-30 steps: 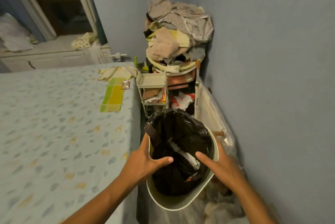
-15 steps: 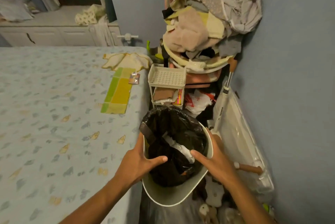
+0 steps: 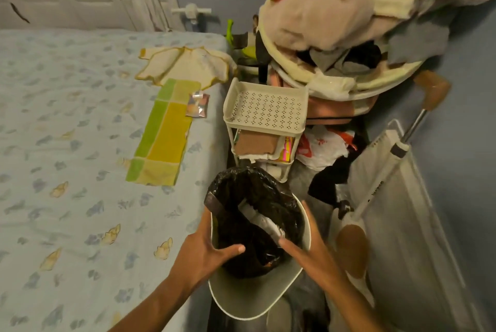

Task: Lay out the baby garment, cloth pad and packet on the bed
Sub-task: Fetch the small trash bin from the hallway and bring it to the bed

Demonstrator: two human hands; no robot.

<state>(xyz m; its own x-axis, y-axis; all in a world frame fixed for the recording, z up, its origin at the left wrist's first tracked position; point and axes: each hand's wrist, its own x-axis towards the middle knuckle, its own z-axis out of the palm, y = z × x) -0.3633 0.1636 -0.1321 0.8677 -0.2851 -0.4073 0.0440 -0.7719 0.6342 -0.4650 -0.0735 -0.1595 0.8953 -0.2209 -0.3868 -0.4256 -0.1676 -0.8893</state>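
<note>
A cream baby garment (image 3: 185,64) lies spread at the far right corner of the bed (image 3: 67,170). Just in front of it lies a green and yellow cloth pad (image 3: 163,135), with a small shiny packet (image 3: 199,106) touching its right edge. Both of my hands hold a white bin (image 3: 249,296) lined with a black bag (image 3: 255,213), beside the bed. My left hand (image 3: 206,251) grips its left rim, thumb inside. On the opposite rim my right hand (image 3: 308,245) grips, thumb inside too.
A small white perforated shelf rack (image 3: 265,106) stands between the bed and a tall pile of clothes (image 3: 349,14). A folded white frame with a wooden-handled pole (image 3: 389,170) leans on the blue wall at right. White cabinets (image 3: 67,6) run behind the bed.
The view has moved forward and tilted down, so the bed items and rack appear closer. Both hands keep their hold on the bin, which stays between them.
</note>
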